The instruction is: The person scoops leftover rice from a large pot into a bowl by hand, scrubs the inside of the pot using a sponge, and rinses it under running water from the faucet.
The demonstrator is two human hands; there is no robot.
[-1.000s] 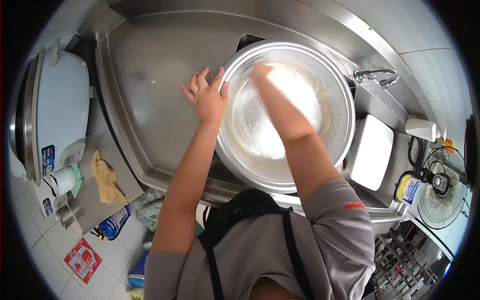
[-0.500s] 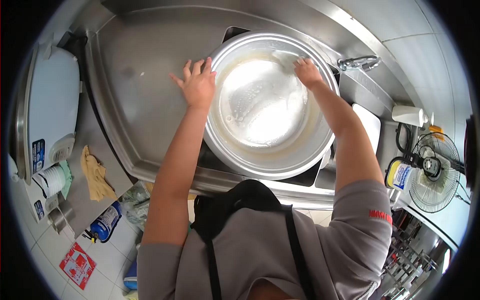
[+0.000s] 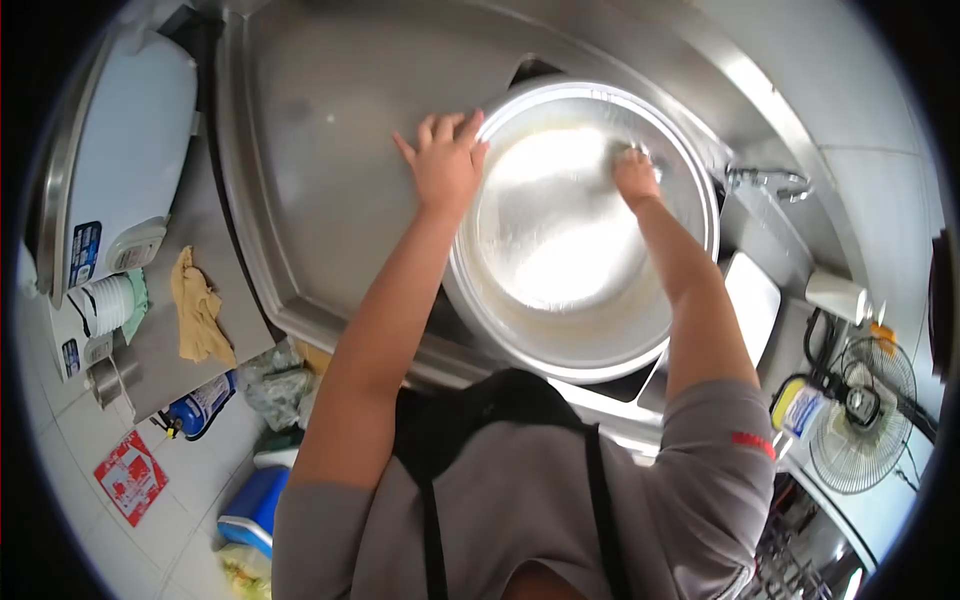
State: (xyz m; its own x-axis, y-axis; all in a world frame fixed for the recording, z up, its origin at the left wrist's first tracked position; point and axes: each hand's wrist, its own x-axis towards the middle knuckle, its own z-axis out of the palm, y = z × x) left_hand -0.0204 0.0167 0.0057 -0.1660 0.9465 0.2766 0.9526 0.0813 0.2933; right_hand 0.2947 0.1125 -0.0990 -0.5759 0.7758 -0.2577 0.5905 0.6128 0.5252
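Note:
A large round metal pot [image 3: 545,335] sits over the sink opening, its inside wet and shiny. My left hand [image 3: 447,168] is at the pot's left rim, fingers spread and the thumb side touching the rim. Inside the pot, at the upper right near the wall, my right hand [image 3: 637,180] has its fingers curled and pressed down. Something greyish and blurred shows beside those fingers; I cannot make out what it is.
A metal faucet [image 3: 768,182] stands right of the pot. The steel counter [image 3: 330,170] extends left. A yellow cloth [image 3: 200,310] lies on the left side surface, near a pale blue container [image 3: 135,130]. A fan [image 3: 862,415] and a white bottle [image 3: 836,296] are at right.
The view has shifted, so the pot appears further right and lower. My right hand has moved slightly inward from the pot's wall. My left hand stays at the rim.

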